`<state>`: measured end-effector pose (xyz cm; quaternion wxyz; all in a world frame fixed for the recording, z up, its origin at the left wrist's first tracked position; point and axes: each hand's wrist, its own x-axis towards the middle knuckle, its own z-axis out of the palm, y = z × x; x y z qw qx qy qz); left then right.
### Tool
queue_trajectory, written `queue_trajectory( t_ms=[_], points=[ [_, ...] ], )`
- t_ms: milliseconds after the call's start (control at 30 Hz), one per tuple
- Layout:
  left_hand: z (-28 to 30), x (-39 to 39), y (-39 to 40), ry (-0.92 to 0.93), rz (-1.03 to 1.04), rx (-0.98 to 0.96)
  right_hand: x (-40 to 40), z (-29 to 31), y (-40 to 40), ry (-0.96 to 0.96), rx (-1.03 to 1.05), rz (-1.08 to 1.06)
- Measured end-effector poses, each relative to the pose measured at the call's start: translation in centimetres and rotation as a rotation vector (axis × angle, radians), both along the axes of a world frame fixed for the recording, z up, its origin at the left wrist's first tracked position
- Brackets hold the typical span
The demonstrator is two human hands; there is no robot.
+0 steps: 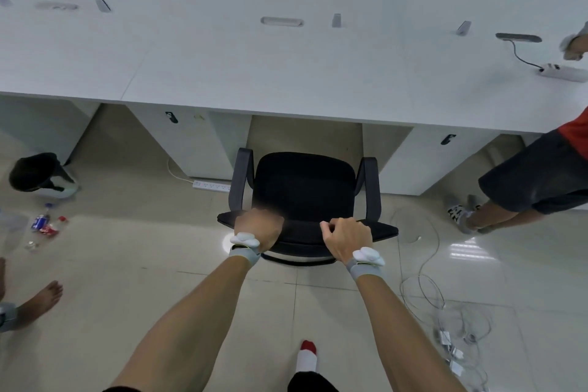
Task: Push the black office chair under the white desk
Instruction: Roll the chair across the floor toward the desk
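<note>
The black office chair [304, 188] stands on the tiled floor facing the long white desk [254, 73], its seat just short of the desk's front edge and lined up with the open gap between two white pedestals. My left hand [259, 227] grips the top of the backrest on the left side. My right hand [346, 237] is closed over the same top edge on the right. Both armrests are visible; the chair's base is hidden under the seat.
A person in dark shorts [534, 181] stands at the right by the desk. Loose cables [445, 305] lie on the floor at right. A power strip [211, 186] lies by the left pedestal. A bin [38, 173] and bottles [47, 226] sit at left, a bare foot [41, 299] nearer.
</note>
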<state>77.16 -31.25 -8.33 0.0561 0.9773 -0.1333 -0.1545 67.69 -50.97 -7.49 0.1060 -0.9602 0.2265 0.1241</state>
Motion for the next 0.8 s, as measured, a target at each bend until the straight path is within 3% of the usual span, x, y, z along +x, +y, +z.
queue_trajectory(
  t_ms=[800],
  points=[
    [-0.3, 18.1, -8.6, -0.059, -0.007, -0.014, 18.8, -1.0, -9.2, -0.045, -0.007, 0.030]
  ],
)
